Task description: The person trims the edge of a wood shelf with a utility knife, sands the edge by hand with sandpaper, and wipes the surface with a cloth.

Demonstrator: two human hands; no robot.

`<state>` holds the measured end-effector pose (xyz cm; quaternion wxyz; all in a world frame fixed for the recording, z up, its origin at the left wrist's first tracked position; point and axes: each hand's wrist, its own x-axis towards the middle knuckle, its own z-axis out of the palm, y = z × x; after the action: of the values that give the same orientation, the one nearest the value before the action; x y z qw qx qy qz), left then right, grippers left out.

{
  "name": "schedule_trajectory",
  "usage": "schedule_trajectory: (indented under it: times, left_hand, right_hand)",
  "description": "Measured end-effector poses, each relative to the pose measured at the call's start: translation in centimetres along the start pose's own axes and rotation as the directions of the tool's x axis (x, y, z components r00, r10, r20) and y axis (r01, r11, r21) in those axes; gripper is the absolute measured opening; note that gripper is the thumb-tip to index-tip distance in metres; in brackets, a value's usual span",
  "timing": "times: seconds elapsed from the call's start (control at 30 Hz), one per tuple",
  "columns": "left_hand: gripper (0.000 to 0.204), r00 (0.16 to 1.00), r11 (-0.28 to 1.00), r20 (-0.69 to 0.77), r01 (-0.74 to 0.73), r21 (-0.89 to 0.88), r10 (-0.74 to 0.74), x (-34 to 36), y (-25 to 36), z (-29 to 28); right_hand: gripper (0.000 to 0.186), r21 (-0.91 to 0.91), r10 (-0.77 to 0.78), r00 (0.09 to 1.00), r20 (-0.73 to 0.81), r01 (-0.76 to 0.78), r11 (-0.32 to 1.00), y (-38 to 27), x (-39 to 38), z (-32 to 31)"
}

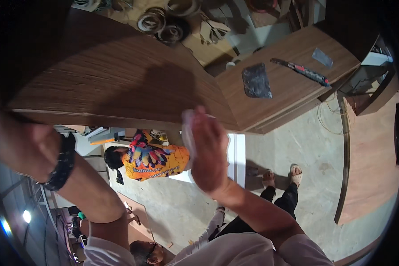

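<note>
My right hand (207,153) is raised at the front edge of a brown wood-grain panel (119,75), fingers pressed together. A pale, thin thing (189,129) shows along its side; its kind is not clear. At the far left my left hand (20,135) is by the panel's left end, below a dark wristband; shadow and the rim hide its fingers. On the adjoining wood-grain board (292,93) to the right lie a utility knife (302,71) with a red and black handle, a dark rounded flat piece (256,80) and a small grey translucent piece (322,57).
Rolls of edging strip (151,21) lie beyond the panel. A person in a bright orange patterned shirt (157,162) bends beside a white board (238,153). Another person (148,252) is close below. A large curved panel (372,164) stands at the right over the concrete floor (314,146).
</note>
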<state>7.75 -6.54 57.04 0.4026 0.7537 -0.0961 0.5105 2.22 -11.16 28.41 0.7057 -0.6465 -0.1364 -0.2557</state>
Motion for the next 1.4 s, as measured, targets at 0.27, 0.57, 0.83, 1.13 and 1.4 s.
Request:
schedule_trajectory:
  times: [0.27,0.57,0.83,1.13,1.4]
  left_hand:
    - [0.021,0.978,0.957,-0.079,-0.168,0.238,0.191,2.6,-1.2,-0.2]
    - [0.047,1.000,0.970,-0.010,-0.009,-0.243,0.007,1.9,-0.7,-0.4]
    - [0.030,0.987,0.945,0.130,-0.052,-0.322,0.099,12.7,3.6,-1.9]
    - [0.033,0.989,0.938,0.028,-0.131,-0.322,0.148,12.1,3.3,-1.6]
    - [0.045,0.988,0.919,0.010,-0.138,-0.370,0.152,11.7,3.4,-1.1]
  right_hand:
    - [0.073,-0.149,0.001,0.997,0.082,0.012,0.989,6.9,-4.3,-3.0]
    - [0.067,-0.026,-0.351,0.925,0.147,0.358,0.933,-13.2,12.0,0.7]
    - [0.073,-0.125,-0.300,0.947,0.112,0.313,0.941,-6.7,5.8,-1.9]
    - [0.067,-0.069,-0.475,0.872,0.118,0.485,0.872,-10.6,11.1,-0.8]
    - [0.064,-0.134,-0.594,0.791,0.147,0.611,0.781,-15.8,16.2,-0.1]
